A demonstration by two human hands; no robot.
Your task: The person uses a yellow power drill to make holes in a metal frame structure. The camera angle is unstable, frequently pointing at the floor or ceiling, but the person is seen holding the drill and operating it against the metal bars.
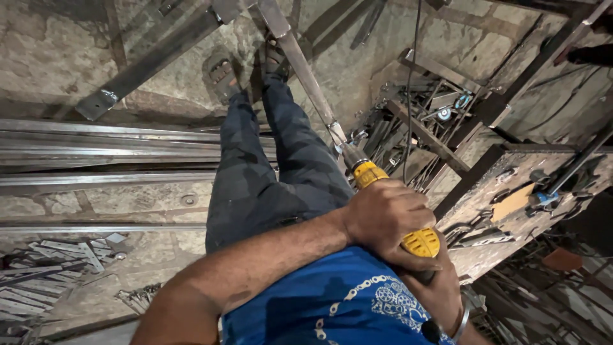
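A yellow power drill (369,174) points down and away from me, its chuck (350,155) against a long flat steel bar (305,73) that runs up toward the top of the view. My left hand (385,218) wraps over the top of the drill body, forearm crossing from the lower left. My right hand (440,291), with a metal bangle at the wrist, grips the drill from underneath at its rear. My legs in dark trousers (268,172) stretch out ahead, and my sandalled feet (225,76) rest beside the bar on the stone floor.
Long steel strips (96,144) lie across the floor at left, with a heap of short offcuts (45,268) at lower left. A metal workbench (511,191) with tools stands at right. A pile of metal parts (415,115) and a hanging cable (412,76) sit beyond the drill.
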